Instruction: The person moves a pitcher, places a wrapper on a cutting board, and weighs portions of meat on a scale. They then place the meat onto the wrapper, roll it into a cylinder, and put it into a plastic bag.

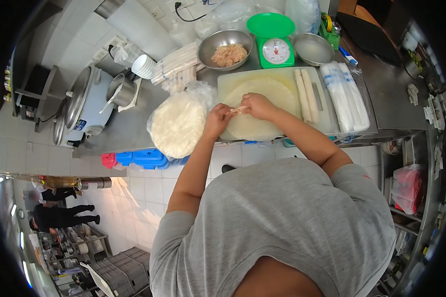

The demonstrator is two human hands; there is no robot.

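Both hands work over a round, thin wrapper sheet [277,94] on a pale cutting board [327,116]. My left hand [218,120] has its fingers closed on one end of a strip of pinkish filling [239,110]. My right hand [259,106] pinches the other end of that strip. Two rolled wrappers [306,96] lie side by side on the board, right of the sheet. Left of the board, a stack of round wrappers [177,127] sits in clear plastic. Behind the board, a metal bowl [213,38] holds more pink filling [229,55].
A green scale [271,27] and a second metal bowl [313,49] stand behind the board. Plastic-wrapped rolls [344,99] lie to its right. A large cooker [88,101] and a metal pot [121,89] are at the left. Two people [59,218] stand far off.
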